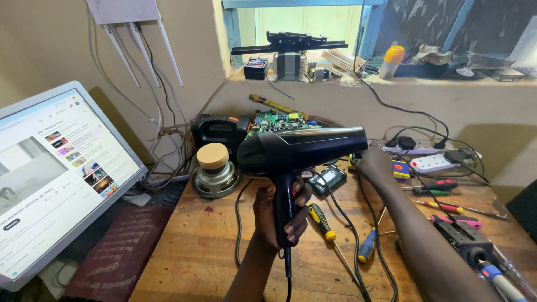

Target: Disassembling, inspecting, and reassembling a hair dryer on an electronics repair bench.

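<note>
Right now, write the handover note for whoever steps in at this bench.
Left hand: closed around the handle of the black hair dryer, held upright above the wooden bench, barrel level.
Right hand: at the dryer's rear end, mostly hidden behind the barrel; its grip cannot be judged.
The dryer's cord hangs from the handle. Yellow-handled screwdriver and blue-handled screwdriver lie on the bench right of the left hand, untouched.
Done: dryer lifted, casing looks whole.
Left: no screws or parts removed that can be seen.
</note>
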